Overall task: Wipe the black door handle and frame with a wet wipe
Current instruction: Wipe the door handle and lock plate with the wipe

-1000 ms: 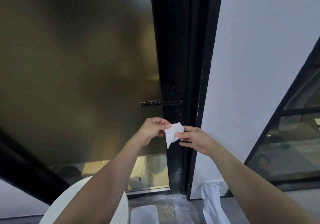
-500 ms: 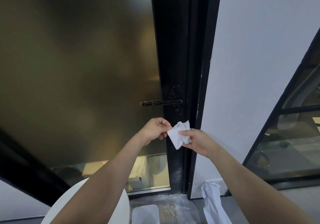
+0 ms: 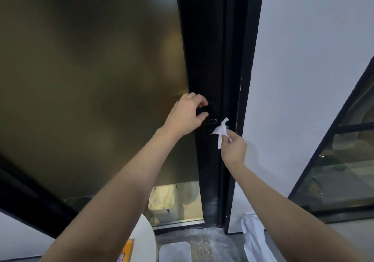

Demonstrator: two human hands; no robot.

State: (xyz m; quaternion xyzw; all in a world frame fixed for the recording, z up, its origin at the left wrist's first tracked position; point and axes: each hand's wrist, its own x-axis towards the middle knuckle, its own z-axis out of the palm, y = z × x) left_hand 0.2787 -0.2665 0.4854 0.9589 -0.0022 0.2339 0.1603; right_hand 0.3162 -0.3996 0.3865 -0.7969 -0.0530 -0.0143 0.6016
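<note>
Gripping the handle (image 3: 210,121) with curled fingers, the left hand (image 3: 186,115) is covering most of the lever. The right hand (image 3: 232,147) is pinching the wipe (image 3: 221,129) between thumb and fingertips, and the wipe's loose corner appears to be touching the black frame (image 3: 251,39) just right of the handle. The hands are working apart, one on each side of the lock. To do this step well, I judge the right hand should be bunching the wipe into a fuller pad, since only a thin corner is meeting the metal, and then running it along the frame in long, firm strokes. The left hand will be needing to let go before the handle itself can be wiped. An orange packet (image 3: 127,248) is showing at the bottom edge of the view, but its lettering is cut off and cannot be read.
</note>
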